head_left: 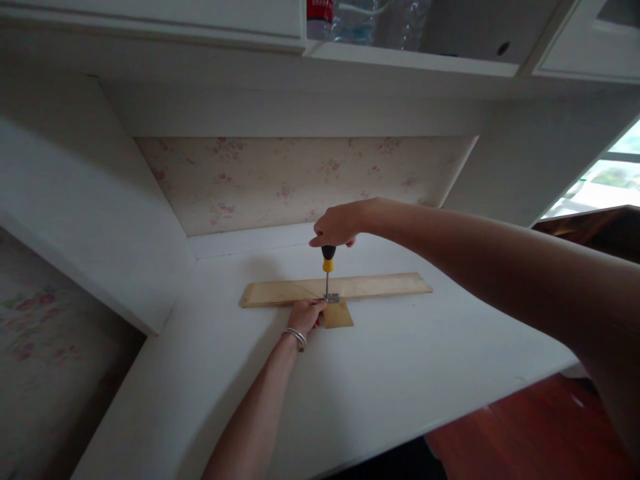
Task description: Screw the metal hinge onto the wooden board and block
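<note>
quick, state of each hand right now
Left hand: beside the small silver metal hinge; exact grip cannot be told.
Right hand: closed around the black-and-yellow screwdriver.

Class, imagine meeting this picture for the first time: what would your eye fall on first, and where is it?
Probably the screwdriver, upright near the middle, gripped from above by the right hand and reaching down to a small metal piece on the wood. Next comes the long board, lying across the white desk. The left hand is just below it, a bangle at its wrist.
</note>
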A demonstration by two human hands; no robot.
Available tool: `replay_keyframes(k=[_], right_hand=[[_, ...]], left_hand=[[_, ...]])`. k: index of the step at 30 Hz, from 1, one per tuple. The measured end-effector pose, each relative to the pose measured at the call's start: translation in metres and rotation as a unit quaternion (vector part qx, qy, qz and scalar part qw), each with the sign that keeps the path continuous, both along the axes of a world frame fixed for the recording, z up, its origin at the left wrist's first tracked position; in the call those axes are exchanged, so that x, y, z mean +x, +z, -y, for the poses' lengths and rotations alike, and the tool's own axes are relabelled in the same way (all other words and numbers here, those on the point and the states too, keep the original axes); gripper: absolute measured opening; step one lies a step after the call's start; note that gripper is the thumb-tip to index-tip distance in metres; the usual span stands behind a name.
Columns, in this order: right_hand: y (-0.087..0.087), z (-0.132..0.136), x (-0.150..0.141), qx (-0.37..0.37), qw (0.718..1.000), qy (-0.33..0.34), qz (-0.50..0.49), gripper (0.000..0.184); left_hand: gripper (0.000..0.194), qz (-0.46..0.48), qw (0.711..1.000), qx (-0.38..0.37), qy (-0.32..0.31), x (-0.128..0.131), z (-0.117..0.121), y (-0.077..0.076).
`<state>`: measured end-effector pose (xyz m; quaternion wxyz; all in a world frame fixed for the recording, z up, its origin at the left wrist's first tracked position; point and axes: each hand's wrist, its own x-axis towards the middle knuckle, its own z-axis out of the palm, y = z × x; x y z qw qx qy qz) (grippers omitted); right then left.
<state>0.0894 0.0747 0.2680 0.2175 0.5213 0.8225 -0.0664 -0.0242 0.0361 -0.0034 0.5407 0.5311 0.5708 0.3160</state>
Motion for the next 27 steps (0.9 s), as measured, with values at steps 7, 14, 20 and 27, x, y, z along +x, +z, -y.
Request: replay_keyframes(k=[7, 14, 20, 27], right_hand=[[-0.0027, -0.0064, 0.0023, 0.003, 0.999, 0.034, 0.001, 0.04], [-0.0018, -0.0051, -0.0006, -0.027, 0.997, 0.05, -0.043, 0.052], [-0.0014, -0.0056, -0.0046, 0.004, 1.0, -0.006, 0.0, 0.045], [-0.0025, -0.0075, -0.0048, -0.015, 1.0, -0.009, 0.004, 0.045]], left_hand=[[0.02, 0.004, 1.0, -0.001, -0.004, -0.0002, -0.0001, 0.0004], [0.021, 0.007, 1.0, 0.001, -0.01, -0.001, 0.0002, 0.0005], [0.02, 0.008, 1.0, 0.001, -0.008, -0.0021, 0.0003, 0.0002], [0.019, 0.005, 1.0, 0.006, -0.009, -0.0026, 0.0001, 0.0008]])
